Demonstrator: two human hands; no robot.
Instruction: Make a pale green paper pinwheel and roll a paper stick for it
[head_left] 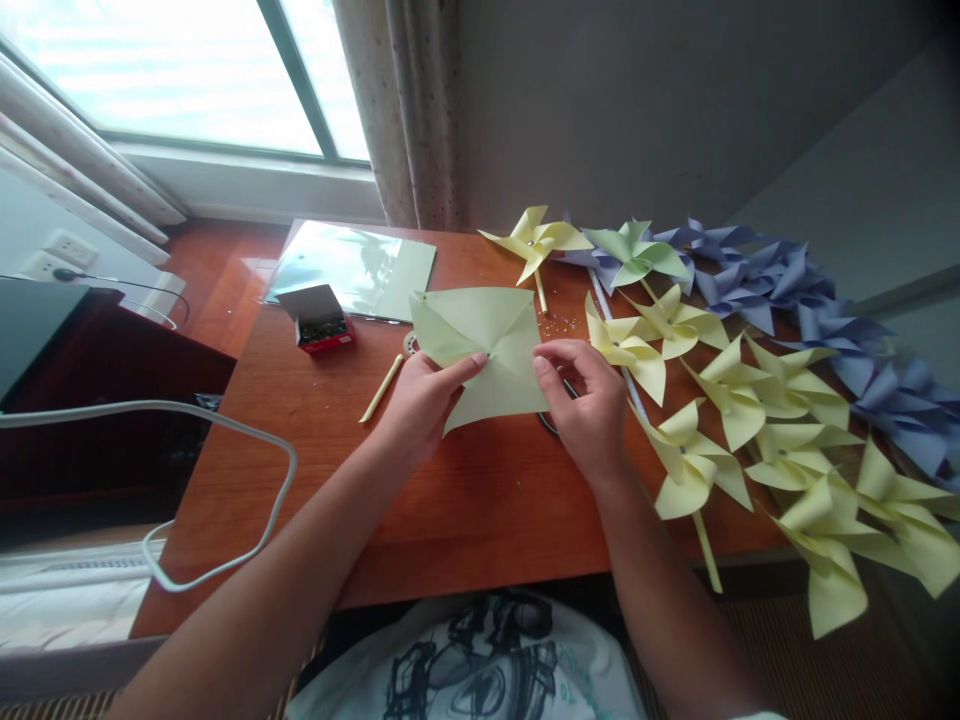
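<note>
Centrally, in the head camera's view, a person seated or standing at a brown wooden table holds a pale yellow-green paper sheet between the two forearms, its corners reaching outward and its lower edge curving above the wood. The left hand pinches the sheet, thumb laid flat near the middle, other fingers tucked beneath and mostly hidden. The right hand is at the sheet's right edge, thumb and forefinger close together and the rest curled; whether they grip the paper cannot be told. A dark looped object shows partly under that hand.

A broad strip of tabletop runs from the sheet to the table's near edge, giving both wrists room. Room is tighter on the right, where yellow pinwheels crowd near the right forearm, some reaching past the near edge, with a green pinwheel and purple pinwheels behind. Left of the sheet lie a short yellow stick and an open red box, just in front of a shiny flat packet. A white cable loops across the table's left edge.
</note>
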